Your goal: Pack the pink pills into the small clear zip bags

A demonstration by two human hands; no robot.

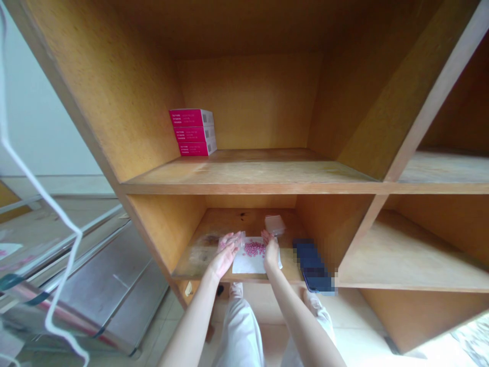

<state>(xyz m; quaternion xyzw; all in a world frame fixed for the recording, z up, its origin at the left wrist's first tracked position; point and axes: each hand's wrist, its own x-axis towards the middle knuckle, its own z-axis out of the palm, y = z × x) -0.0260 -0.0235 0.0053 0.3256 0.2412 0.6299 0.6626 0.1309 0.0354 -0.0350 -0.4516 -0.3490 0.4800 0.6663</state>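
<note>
A heap of small pink beads [254, 248] lies on a white sheet [248, 263] on the lower shelf [198, 265] of a wooden cabinet. My left hand [226, 255] rests at the sheet's left edge with its fingers stretched out toward the beads and nothing in it. On the right side of the heap my right hand [271, 252] is curled inward, its fingertips close together by the beads; what they pinch, if anything, is too small to see. A small clear plastic container [275, 225] stands just behind the right hand.
Three pink boxes [193, 132] are stacked at the back left of the upper shelf [252, 173]. A dark blurred-out flat object [314, 266] lies right of the sheet at the shelf's front edge. Metal frames [76, 285] stand to the left, white cords hang there.
</note>
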